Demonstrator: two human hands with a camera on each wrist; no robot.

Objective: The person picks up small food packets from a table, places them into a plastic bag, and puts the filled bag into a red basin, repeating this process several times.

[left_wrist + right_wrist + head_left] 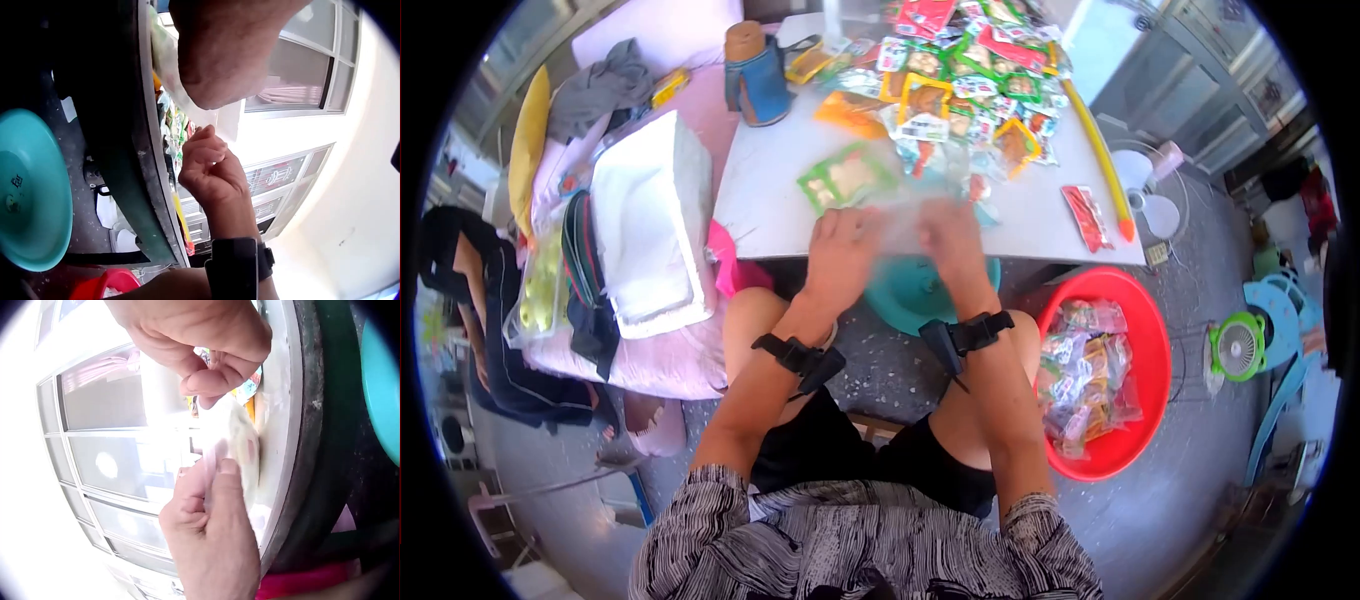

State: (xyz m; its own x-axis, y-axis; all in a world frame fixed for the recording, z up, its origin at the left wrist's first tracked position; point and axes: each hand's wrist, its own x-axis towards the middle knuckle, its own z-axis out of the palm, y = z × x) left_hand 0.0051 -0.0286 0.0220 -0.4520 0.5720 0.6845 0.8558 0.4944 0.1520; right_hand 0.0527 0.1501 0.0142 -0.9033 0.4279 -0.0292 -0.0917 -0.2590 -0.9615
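Observation:
At the table's near edge, both hands hold a clear plastic bag (897,222), blurred in the head view. The left hand (841,258) pinches it between thumb and fingers, as the right wrist view shows of the left hand (209,528) and the pale bag (240,440). Opposite, the right hand (954,250) has curled fingers at the bag's other side; the left wrist view shows this right hand (212,169) from the side. Just beyond the left hand lies a green-edged packet (847,178) on the white table (765,180).
Many colourful packets (975,75) are heaped at the table's far side, beside a yellow tube (1100,150). A red packet (1086,217) lies at the right. Below are a teal basin (915,300) and a red tub (1145,400) with bagged packets. A foam box (650,235) stands left.

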